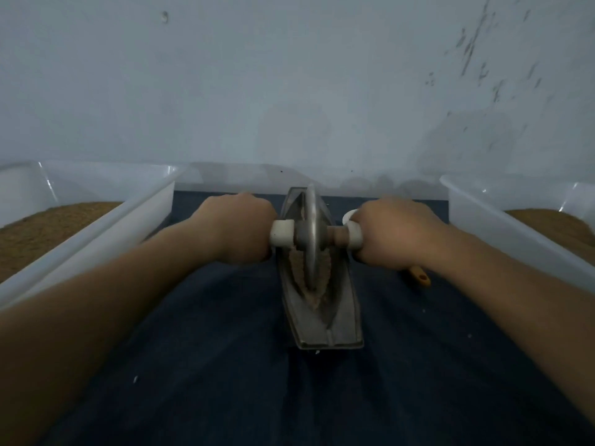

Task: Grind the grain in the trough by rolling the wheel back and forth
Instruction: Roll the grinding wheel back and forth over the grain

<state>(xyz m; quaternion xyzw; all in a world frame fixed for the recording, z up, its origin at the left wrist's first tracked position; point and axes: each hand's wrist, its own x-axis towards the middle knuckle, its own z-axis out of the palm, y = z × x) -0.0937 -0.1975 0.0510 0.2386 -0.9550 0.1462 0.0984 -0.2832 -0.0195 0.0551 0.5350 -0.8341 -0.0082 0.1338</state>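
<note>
Wall (289, 75): pale, with dark scuffs at the upper right; it fills the upper half of the view.
Dark blue cloth (225, 365): covers the surface below the wall and carries everything else.
Left tub (96, 239): translucent plastic, at the left edge, holding a bed of brown grain.
Right tub (499, 226): same kind, at the right edge, also holding brown grain.
Trough (338, 320): grey metal, boat-shaped, midway between the tubs, its long axis running away from the person.
Left hand (238, 226): back upward, grip clamped round the left handle (281, 233), a white sleeve on the axle.
Right hand (389, 233): back upward, grip clamped round the right handle (354, 238).
Wheel (310, 226): thin metal disc, upright on its edge in the far half of the trough, its lower rim set in the groove.
Ground grain (318, 294): pale brown, lying along the trough's groove on both sides of the wheel.
Orange handle (420, 275): lies on the cloth just below the right hand; the rest of the object is hidden.
</note>
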